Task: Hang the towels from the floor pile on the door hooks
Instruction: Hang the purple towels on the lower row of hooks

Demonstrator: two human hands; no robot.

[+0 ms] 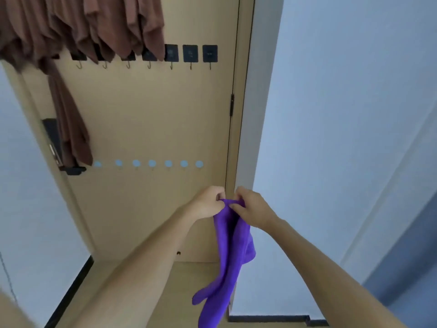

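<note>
A purple towel [230,252] hangs down in front of the lower door, held at its top edge by both hands. My left hand [209,202] pinches the top from the left and my right hand [250,207] pinches it from the right, fingers nearly touching. The tan door [153,119] carries a row of black-backed hooks [190,58] higher up, several of them bare at the right. Brown towels [89,27] hang from hooks along the top left. A lower row of pale round hooks [151,163] crosses the door just above my hands. The floor pile is out of view.
One brown towel [71,129] hangs lower at the left, beside the black door handle [55,147]. The door frame edge and its hinge [232,105] stand just behind my hands. A pale wall [343,114] fills the right side; black skirting [71,292] runs along the floor.
</note>
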